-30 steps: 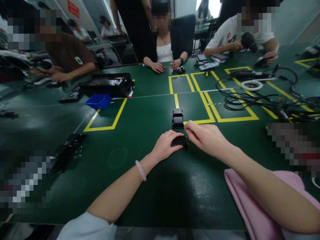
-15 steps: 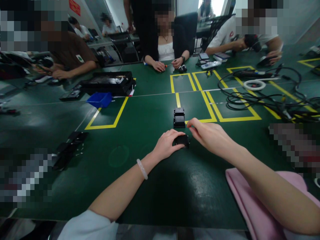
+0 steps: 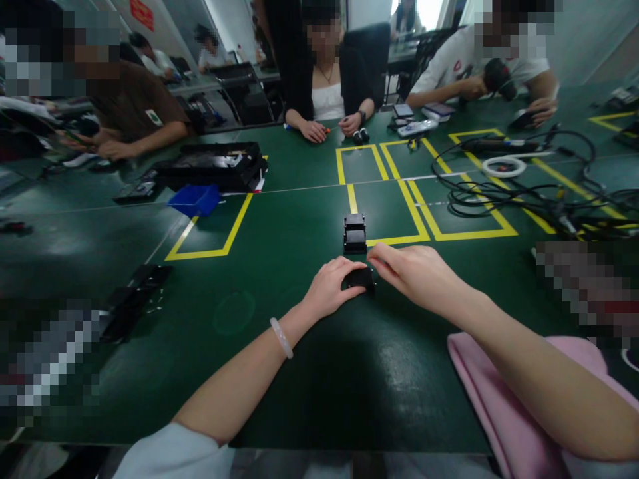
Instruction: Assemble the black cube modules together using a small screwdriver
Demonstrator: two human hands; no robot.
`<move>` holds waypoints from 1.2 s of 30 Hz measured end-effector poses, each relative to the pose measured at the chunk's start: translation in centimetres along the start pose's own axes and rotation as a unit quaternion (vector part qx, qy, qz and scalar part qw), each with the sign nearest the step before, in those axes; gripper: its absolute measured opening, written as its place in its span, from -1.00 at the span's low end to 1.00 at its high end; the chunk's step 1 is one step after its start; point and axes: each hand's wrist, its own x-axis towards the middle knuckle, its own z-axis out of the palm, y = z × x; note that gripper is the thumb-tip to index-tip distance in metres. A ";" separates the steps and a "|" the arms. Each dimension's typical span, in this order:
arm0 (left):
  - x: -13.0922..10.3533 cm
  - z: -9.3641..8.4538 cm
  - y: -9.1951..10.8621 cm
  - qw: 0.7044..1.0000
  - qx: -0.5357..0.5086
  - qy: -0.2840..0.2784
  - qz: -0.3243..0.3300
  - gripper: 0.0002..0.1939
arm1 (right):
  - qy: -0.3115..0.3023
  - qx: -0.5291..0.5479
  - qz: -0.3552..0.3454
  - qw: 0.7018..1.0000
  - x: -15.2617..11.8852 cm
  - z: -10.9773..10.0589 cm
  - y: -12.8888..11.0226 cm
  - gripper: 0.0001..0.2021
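Head view: the left hand has a small black block between its thumb and fingers, the thumb along the near side and the fingertips over the far side, parted only by the block's width. The block sits low at the green table; its left part lies inside the curve of the hand, while its right end sticks out past the fingertips, toward the right hand. That hand is bent at the wrist, thumb and forefinger drawn close together just beyond and beside the block's bare right end; whether they pinch anything small, or touch the block, I cannot tell. Just past both hands, apart from the held block, a pair of black pieces stands on the table, next to the yellow tape. More black parts lie well off to the left, a blue tray farther back. A pink cloth lies by the right forearm, and a pale bangle circles the left wrist.
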 end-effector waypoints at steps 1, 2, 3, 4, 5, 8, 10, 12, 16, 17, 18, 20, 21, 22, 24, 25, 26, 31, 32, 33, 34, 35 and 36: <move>0.0 0.0 0.0 1.000 0.000 0.000 0.000 -0.59 | 0.000 0.010 -0.008 1.000 0.0 -0.1 0.1 -0.75; 0.0 0.0 0.0 1.000 0.000 -0.001 0.000 -0.59 | 0.002 0.016 -0.013 1.000 0.0 -0.2 0.2 -0.77; 0.0 0.0 0.0 1.000 0.000 -0.001 -0.001 -0.58 | 0.004 0.017 -0.014 1.000 0.0 -0.2 0.3 -0.78; 0.0 0.0 0.1 1.000 0.000 -0.002 -0.001 -0.58 | 0.007 0.015 -0.012 1.000 0.0 -0.3 0.4 -0.79; 0.0 -0.1 0.1 1.000 -0.001 -0.003 -0.002 -0.59 | 0.011 0.010 -0.007 1.000 0.0 -0.3 0.4 -0.80; 0.0 -0.1 0.2 1.000 -0.003 -0.005 -0.004 -0.60 | 0.020 -0.005 0.017 1.000 0.0 -0.3 0.3 -0.79; 0.0 -0.2 0.2 1.000 -0.006 -0.004 -0.004 -0.59 | 0.024 -0.023 0.036 0.999 0.0 -0.2 0.1 -0.76; 0.1 -0.1 0.2 1.000 -0.007 -0.002 -0.005 -0.59 | 0.026 -0.047 0.053 0.997 0.0 0.0 0.0 -0.72; 0.0 -0.2 0.2 1.000 -0.008 -0.002 -0.006 -0.59 | 0.023 -0.053 0.044 0.997 0.1 0.2 -0.1 -0.73; 0.0 -0.2 0.2 1.000 -0.008 -0.003 -0.006 -0.59 | 0.023 -0.045 0.035 0.998 0.0 0.2 -0.1 -0.74; 0.0 -0.2 0.2 1.000 -0.007 -0.003 -0.005 -0.60 | 0.024 -0.035 0.026 0.999 0.0 0.2 -0.1 -0.76; 0.0 -0.2 0.2 1.000 -0.005 -0.003 -0.004 -0.60 | 0.024 -0.021 0.014 0.999 0.0 0.1 -0.1 -0.78; 0.0 -0.2 0.2 1.000 -0.004 -0.003 -0.003 -0.60 | 0.023 -0.016 0.011 1.000 0.0 0.1 -0.1 -0.78; 0.0 -0.2 0.2 1.000 -0.003 -0.002 -0.002 -0.60 | 0.024 -0.013 0.011 1.000 -0.1 0.0 -0.2 -0.79; 0.0 -0.2 0.2 1.000 -0.002 -0.001 -0.001 -0.60 | 0.030 -0.008 0.012 0.999 -0.1 0.0 -0.3 -0.80; 0.0 -0.2 0.1 1.000 -0.002 -0.001 0.000 -0.60 | 0.032 -0.007 0.012 0.999 -0.1 0.0 -0.4 -0.80; 0.0 -0.1 0.1 1.000 -0.001 0.000 0.000 -0.60 | 0.034 -0.010 0.014 0.999 -0.1 0.0 -0.5 -0.78; 0.1 -0.1 0.1 1.000 0.004 -0.005 -0.006 -0.60 | 0.028 -0.049 0.042 0.998 -0.1 0.3 -0.7 -0.70; 0.1 -0.1 0.1 1.000 0.004 -0.006 -0.007 -0.59 | 0.030 -0.051 0.047 0.997 -0.1 0.3 -0.7 -0.71; 0.1 -0.2 0.2 1.000 0.002 -0.007 -0.007 -0.59 | 0.032 -0.048 0.047 0.997 -0.1 0.3 -0.6 -0.73; 0.0 -0.2 0.2 1.000 0.001 -0.007 -0.008 -0.59 | 0.035 -0.043 0.044 0.998 -0.1 0.3 -0.6 -0.75; 0.0 -0.2 0.2 1.000 0.000 -0.006 -0.008 -0.59 | 0.037 -0.034 0.037 0.998 -0.1 0.3 -0.5 -0.77; 0.0 -0.2 0.2 1.000 0.000 -0.005 -0.007 -0.59 | 0.039 -0.025 0.028 0.999 -0.1 0.3 -0.5 -0.78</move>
